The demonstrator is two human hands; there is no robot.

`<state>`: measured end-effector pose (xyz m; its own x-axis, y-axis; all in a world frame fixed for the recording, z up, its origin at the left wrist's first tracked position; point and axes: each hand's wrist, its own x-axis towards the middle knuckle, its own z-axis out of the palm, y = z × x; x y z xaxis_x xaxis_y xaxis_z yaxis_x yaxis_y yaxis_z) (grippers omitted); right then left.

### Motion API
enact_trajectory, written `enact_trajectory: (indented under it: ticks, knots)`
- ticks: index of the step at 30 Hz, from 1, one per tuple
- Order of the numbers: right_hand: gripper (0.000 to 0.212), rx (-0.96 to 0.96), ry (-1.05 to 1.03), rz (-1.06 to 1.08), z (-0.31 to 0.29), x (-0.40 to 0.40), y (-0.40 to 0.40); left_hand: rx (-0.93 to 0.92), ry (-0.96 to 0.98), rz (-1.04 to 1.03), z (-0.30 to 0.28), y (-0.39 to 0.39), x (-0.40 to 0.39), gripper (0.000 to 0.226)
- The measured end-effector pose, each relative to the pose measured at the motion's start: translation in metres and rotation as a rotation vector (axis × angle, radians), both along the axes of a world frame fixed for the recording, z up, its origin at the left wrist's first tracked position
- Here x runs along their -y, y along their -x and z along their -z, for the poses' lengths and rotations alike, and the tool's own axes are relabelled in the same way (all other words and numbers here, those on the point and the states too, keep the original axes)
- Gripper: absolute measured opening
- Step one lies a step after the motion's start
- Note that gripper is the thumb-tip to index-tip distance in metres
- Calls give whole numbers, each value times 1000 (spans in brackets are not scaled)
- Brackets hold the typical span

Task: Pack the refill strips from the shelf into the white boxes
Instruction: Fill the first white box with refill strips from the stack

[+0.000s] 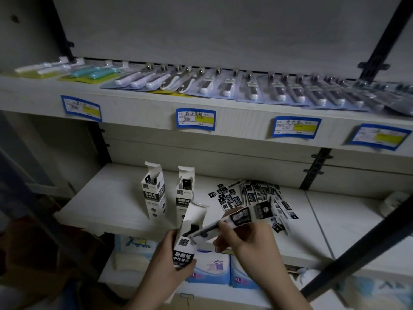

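Single head view — looks forward and down, close over hands (214, 249), onto shelf (111, 198) front.

We can't read price tags (196, 119), too blurred; blue packs (211, 268) half hidden behind left hand (173, 262); strip pile (257, 195) print too small.

A: Tall white box (186, 239) in the left hand (166, 262): matt paperboard, black printed panel. The two standing open boxes (154, 193) look the same.
B: Strips?
A: Black-and-white refill strips (252, 195): thin, slightly glossy film or paper, can't tell which.
B: Shelf?
A: Pale shelf board (107, 198): matt, faint wood grain. Black uprights (315, 168) look like metal.
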<state>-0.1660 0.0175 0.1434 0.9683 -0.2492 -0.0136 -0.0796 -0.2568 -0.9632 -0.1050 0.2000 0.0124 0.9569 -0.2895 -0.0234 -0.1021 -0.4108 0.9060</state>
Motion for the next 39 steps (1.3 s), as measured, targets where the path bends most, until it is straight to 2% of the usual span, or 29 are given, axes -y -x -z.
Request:
enact_trajectory:
  ticks: [4,8,12,14,16,19,24,28,32,36,39]
  knots:
    - [34,13,118,18,-4,5,0,-16,-2,2,-2,3,-2,67]
    - [24,7,128,-37,-3,4,-4,5,-5,8,-4,5,-1,67]
    - [10,-40,367,-237,5,-6,-11,20,-8,30,-6,8,4,64]
    - [16,-8,458,-271,10,-11,-13,29,-23,39,-8,8,6,64]
    - [19,83,405,-210,10,-12,-13,22,-22,45,-9,9,8,65]
    - [7,182,275,-120,10,-7,-14,10,-7,44,-9,10,7,66]
    - [7,223,557,-248,35,-7,-22,46,-24,35,-6,10,8,64]
    - [9,245,519,-279,53,-2,-27,13,-21,49,-1,9,5,64]
    - [9,136,394,-128,69,25,-49,-18,-19,25,3,8,-2,66]
    - [10,-65,647,59,124,61,-97,-18,-18,8,2,10,-5,66]
    - [13,-203,774,75,162,73,-124,-10,-7,-18,-2,12,-5,62]
